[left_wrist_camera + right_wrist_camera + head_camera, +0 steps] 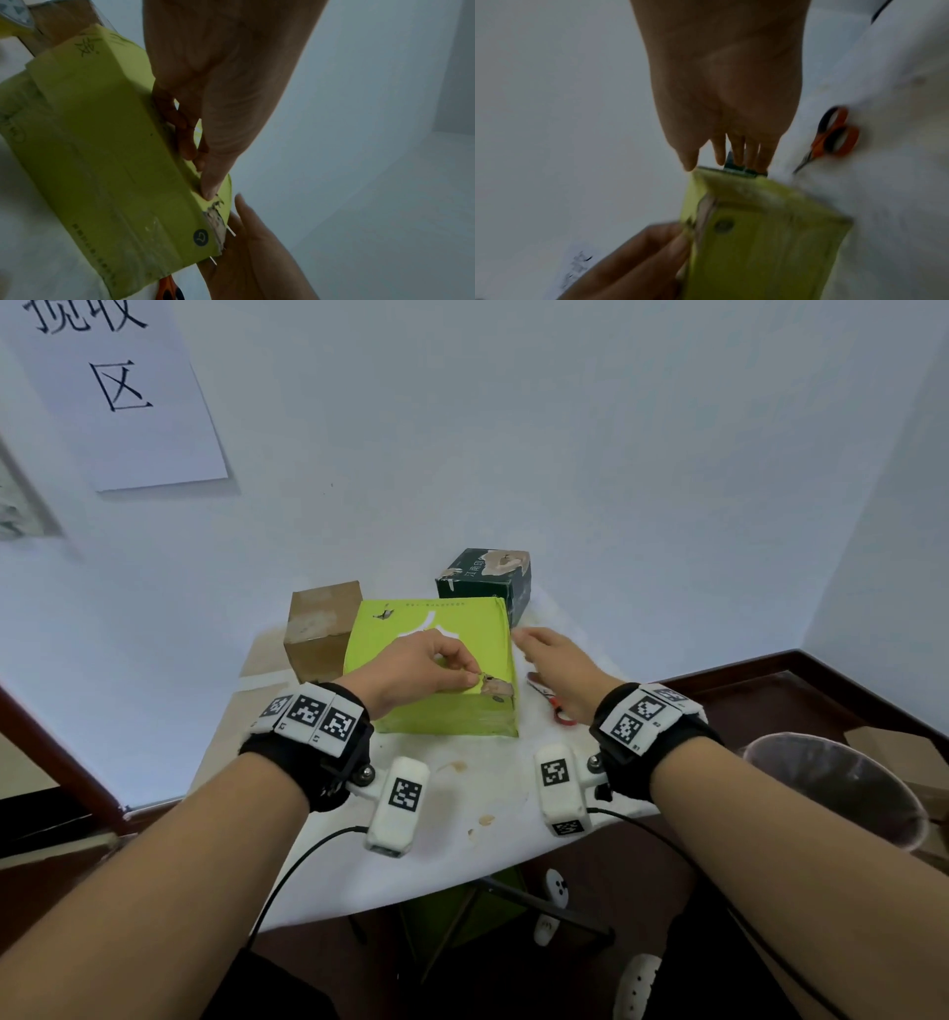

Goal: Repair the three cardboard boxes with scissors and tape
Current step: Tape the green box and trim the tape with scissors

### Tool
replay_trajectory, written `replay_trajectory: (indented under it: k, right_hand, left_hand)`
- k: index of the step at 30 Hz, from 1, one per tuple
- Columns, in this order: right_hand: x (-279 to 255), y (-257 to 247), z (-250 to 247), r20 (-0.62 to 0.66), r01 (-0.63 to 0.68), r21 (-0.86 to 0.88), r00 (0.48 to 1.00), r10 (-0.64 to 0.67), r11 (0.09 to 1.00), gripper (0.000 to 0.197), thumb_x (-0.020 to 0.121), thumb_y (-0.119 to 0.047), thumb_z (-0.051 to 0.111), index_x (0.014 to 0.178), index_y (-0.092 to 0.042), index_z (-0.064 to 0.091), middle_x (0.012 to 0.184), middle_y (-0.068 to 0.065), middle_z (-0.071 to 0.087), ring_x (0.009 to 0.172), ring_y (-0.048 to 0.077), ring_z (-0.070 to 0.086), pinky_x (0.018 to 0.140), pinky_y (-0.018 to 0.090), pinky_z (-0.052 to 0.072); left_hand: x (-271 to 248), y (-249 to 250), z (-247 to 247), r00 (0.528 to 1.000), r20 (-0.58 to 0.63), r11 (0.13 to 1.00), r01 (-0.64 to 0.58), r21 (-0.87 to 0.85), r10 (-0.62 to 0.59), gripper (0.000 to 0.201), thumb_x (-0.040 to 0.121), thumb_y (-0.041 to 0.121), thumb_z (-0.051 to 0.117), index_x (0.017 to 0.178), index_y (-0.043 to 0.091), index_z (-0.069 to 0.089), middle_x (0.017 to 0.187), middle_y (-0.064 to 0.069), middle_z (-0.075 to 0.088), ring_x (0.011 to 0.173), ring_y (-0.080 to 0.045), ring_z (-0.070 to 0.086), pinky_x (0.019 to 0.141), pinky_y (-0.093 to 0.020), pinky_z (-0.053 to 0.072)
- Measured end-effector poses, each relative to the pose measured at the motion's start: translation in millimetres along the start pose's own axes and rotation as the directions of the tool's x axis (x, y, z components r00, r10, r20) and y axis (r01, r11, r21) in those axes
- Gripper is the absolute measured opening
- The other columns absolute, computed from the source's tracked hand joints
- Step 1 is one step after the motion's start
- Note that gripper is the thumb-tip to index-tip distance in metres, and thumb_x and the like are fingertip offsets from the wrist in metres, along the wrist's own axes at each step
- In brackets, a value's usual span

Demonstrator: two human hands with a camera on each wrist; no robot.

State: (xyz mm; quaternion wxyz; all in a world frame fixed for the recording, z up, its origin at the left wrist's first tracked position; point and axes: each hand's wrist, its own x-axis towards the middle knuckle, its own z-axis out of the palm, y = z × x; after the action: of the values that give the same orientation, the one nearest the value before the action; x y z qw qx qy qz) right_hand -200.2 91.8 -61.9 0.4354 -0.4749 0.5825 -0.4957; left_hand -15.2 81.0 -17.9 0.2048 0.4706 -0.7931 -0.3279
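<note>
Green box [436, 660] torn corner pinched by left hand [416, 667] | right hand [560, 667] spread | print seemingly illegible

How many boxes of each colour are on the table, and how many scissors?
Green box: 1
Brown box: 1
Dark box: 1
Scissors: 1
Total: 4 things, 3 boxes and 1 pair of scissors.
</note>
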Motion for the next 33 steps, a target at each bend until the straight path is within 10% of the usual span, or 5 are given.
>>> replay_trajectory:
  k: [10, 19, 22, 24, 33]
  right_hand:
    - [-6, 1, 21, 0.131, 0.018, 0.087, 0.991, -0.029, 0.996, 0.042, 0.100, -0.021, 0.046, 0.140, -0.012, 0.037, 0.125, 0.005, 0.056, 0.090, 0.012, 0.059, 0.064, 0.008, 0.049]
    - [-5, 0, 21, 0.137, 0.018, 0.095, 0.990, -0.031, 0.995, 0.042, 0.100, -0.026, 0.047, 0.138, -0.012, 0.039, 0.127, 0.004, 0.055, 0.096, 0.016, 0.063, 0.085, 0.022, 0.053]
    - [-4, -2, 21, 0.134, -0.002, 0.042, 0.991, -0.004, 0.999, 0.044, 0.100, -0.030, 0.047, 0.140, -0.013, 0.040, 0.132, 0.006, 0.054, 0.115, 0.022, 0.058, 0.101, 0.036, 0.047]
    - [-4, -4, 21, 0.124, -0.016, 0.016, 0.992, 0.014, 1.000, 0.045, 0.099, -0.033, 0.047, 0.139, -0.012, 0.042, 0.132, 0.006, 0.055, 0.119, 0.024, 0.055, 0.104, 0.040, 0.044]
    - [1, 0, 18, 0.192, -0.042, 0.057, 0.981, 0.031, 0.998, 0.045, 0.090, -0.020, 0.066, 0.130, -0.013, 0.046, 0.117, 0.003, 0.063, 0.093, 0.014, 0.064, 0.071, 0.020, 0.053]
  left_hand:
    - [6, 0, 9, 0.994, -0.103, 1.000, -0.022, -0.001, 0.022, 0.006, 0.082, 0.024, 0.074, 0.080, 0.022, 0.069, 0.077, 0.006, 0.052, 0.078, -0.009, 0.048, 0.071, -0.024, 0.037]
    - [7, -6, 2, 0.967, -0.253, 0.991, 0.001, -0.131, -0.035, 0.012, 0.085, 0.032, 0.071, 0.083, 0.020, 0.067, 0.085, 0.010, 0.063, 0.068, -0.005, 0.050, 0.065, -0.020, 0.040]
    - [5, -21, -12, 0.966, -0.257, 0.996, 0.033, 0.081, -0.011, 0.025, 0.085, 0.042, 0.068, 0.106, 0.028, 0.068, 0.119, 0.011, 0.062, 0.107, -0.009, 0.056, 0.089, -0.026, 0.044]
    - [2, -29, -14, 0.985, -0.171, 0.957, 0.086, 0.276, -0.039, 0.039, 0.088, 0.052, 0.060, 0.126, 0.042, 0.056, 0.149, 0.019, 0.037, 0.144, -0.013, 0.023, 0.116, -0.053, 0.012]
    - [9, -36, -10, 0.988, -0.110, 0.950, 0.136, 0.280, -0.109, 0.044, 0.093, 0.056, 0.048, 0.136, 0.052, 0.042, 0.155, 0.027, 0.016, 0.147, -0.006, 0.000, 0.112, -0.064, 0.003]
